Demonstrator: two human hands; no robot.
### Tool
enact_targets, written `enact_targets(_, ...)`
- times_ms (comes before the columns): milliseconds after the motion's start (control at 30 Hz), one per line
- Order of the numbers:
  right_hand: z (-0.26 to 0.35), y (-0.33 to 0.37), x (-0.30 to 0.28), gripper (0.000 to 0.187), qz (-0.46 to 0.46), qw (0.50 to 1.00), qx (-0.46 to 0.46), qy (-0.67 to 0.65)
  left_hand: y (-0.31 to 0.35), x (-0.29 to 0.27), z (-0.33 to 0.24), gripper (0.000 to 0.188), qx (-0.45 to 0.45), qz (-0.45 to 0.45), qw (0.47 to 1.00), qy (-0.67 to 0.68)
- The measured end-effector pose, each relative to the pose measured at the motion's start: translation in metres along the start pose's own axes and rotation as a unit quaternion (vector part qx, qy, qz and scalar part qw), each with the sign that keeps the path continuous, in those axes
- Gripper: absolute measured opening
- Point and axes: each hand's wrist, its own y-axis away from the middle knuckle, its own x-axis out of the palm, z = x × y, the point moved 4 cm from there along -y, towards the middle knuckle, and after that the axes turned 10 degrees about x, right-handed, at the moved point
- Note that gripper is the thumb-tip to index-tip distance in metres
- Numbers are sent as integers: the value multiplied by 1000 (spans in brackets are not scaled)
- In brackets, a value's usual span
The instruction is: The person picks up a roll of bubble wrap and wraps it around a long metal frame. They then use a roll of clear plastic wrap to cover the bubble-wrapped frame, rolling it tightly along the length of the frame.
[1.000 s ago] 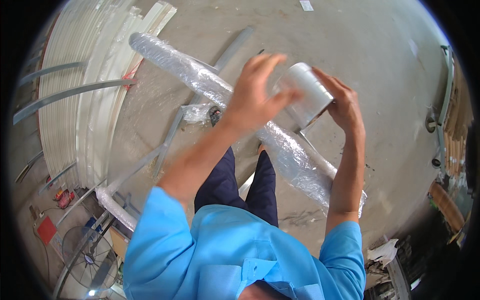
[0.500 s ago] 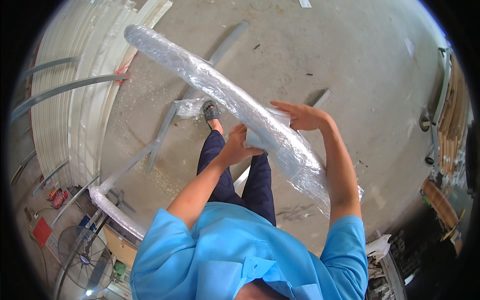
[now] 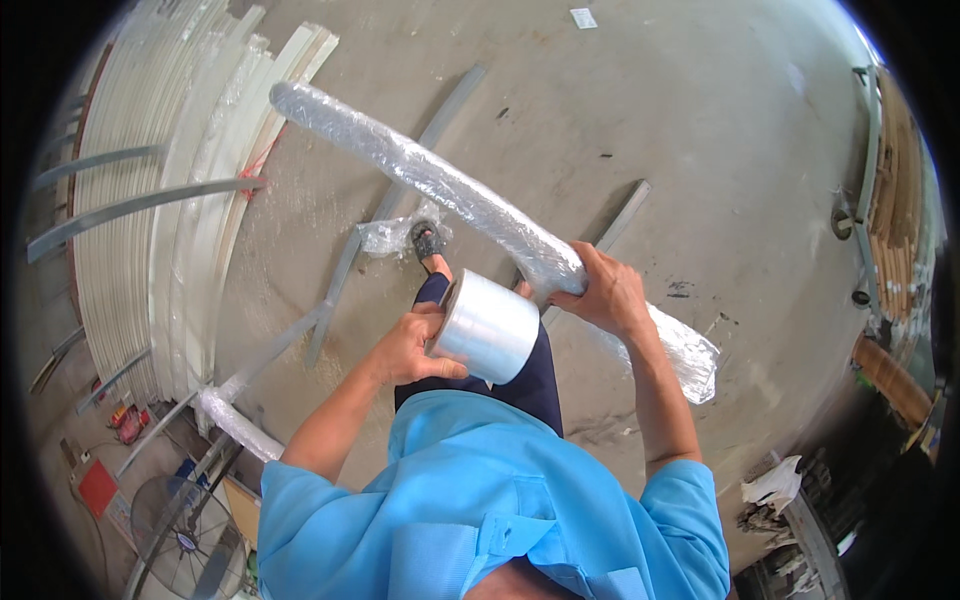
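A roll of clear stretch film (image 3: 492,328) is in my left hand (image 3: 410,345), which grips it at its left end, close to my body. My right hand (image 3: 612,292) is closed around a long bundle (image 3: 430,178) wrapped in shiny clear film. The bundle slants from the far left down to the near right, with its lower part passing behind my right hand and forearm. What lies inside the wrapping cannot be made out. The roll is on the near side of the bundle, apart from my right hand.
Grey metal bars (image 3: 450,110) lie on the concrete floor (image 3: 720,130) beyond and beneath the bundle. Long white panels (image 3: 180,200) are stacked at the left. Nearer left are another film-wrapped length (image 3: 240,425) and a fan (image 3: 187,540). Brown lengths (image 3: 893,200) stand at the right.
The film roll, mostly hidden behind the bundle before, has come out toward my body in my left hand. My right hand has gone from outstretched fingers to a grip around the bundle.
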Motion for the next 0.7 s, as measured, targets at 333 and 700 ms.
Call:
enact_targets(333, -1, 12, 24, 29, -259, 963, -55, 53, -165, -26, -69, 65, -90, -70, 872, 476)
enact_targets(700, -2, 11, 24, 26, -290, 955, -44, 31, -143, -17, -78, 55, 36, -8, 997, 69)
